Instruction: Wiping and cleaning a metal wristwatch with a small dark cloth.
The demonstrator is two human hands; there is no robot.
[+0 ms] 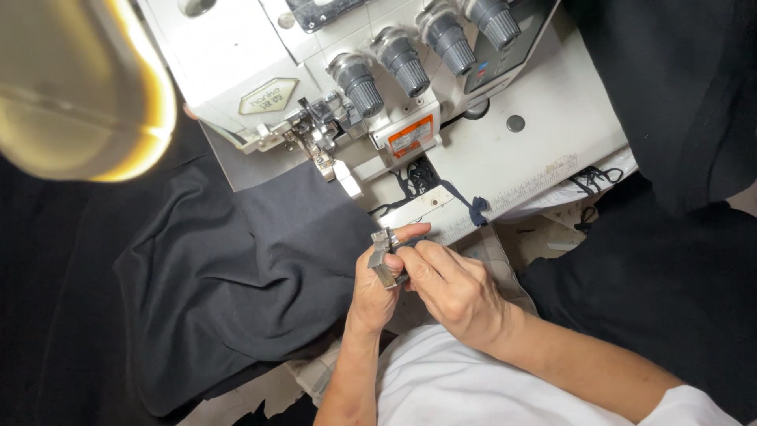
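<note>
Metal clip [382,259] pinched in left hand [371,292] fingers; right hand [453,288] fingers closed, apparently on it.

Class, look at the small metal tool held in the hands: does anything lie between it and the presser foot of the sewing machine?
Nothing visible blocks it. Both the left hand and right hand hold the small metal tool; only flat dark fabric lies below the presser foot.

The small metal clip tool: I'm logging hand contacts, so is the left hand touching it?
Touching. The head view shows the left hand gripping the small metal clip tool, thumb pressed against its side; the right hand meets it too.
</note>
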